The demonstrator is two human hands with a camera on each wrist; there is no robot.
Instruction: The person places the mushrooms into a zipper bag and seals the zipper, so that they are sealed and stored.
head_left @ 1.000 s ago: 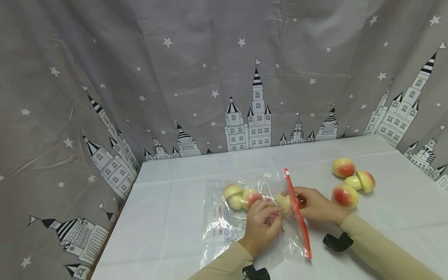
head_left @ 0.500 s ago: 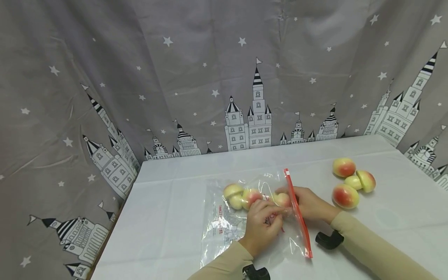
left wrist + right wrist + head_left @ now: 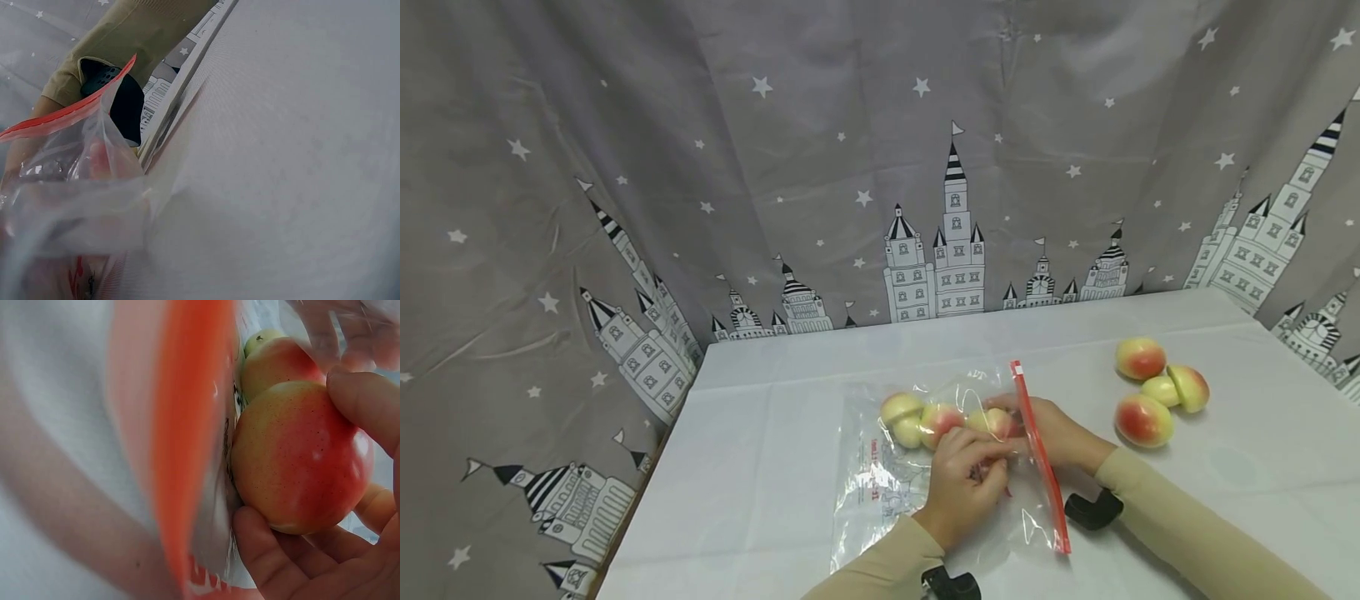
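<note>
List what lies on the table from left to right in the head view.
Clear zip bag → two peaches inside it → left hand → red zip strip → three loose peaches.

Both my arms are covered by long, close-fitting beige sleeves [image 3: 1187, 533] that run down to the wrists and end in plain cuffs without buttons or print. My left hand [image 3: 962, 487] and right hand [image 3: 1060, 433] are bare: no gloves, rings or watch that I can see. Under each wrist sits a small black camera mount [image 3: 1093, 510] with a rounded, curved body; the one on my left wrist shows only partly at the bottom edge of the head view.
</note>
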